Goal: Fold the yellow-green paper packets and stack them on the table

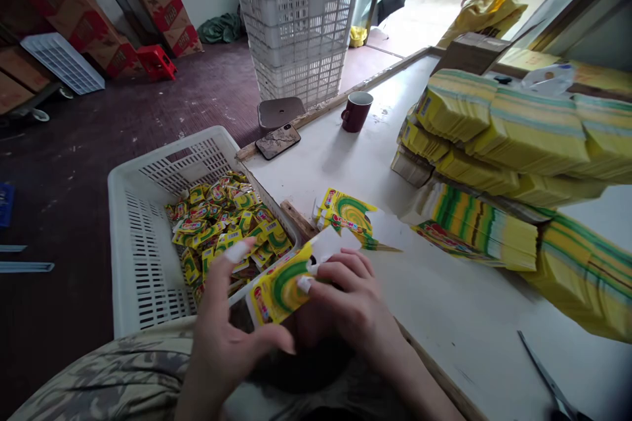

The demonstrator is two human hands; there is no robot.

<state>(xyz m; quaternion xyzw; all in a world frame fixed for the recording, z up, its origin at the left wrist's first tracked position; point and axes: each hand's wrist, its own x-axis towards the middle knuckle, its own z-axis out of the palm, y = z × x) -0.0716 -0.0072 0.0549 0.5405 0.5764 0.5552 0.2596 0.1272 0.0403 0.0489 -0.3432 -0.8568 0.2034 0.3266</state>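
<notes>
While both hands, left hand (222, 335) and right hand (355, 306), pinch a half-folded carton (279, 286) between fingertips, folded cartons (222, 227) fill the crate (133, 237) beyond the fingers, and tall flat stacks (518, 145) remain unfolded.

The glossy yellow-green printed card carton (281, 289) at lower centre looks smooth. Left of it, the white slotted plastic crate (143, 243) is matt. The pale tabletop (444, 316) is scuffed, wood-edged.
</notes>
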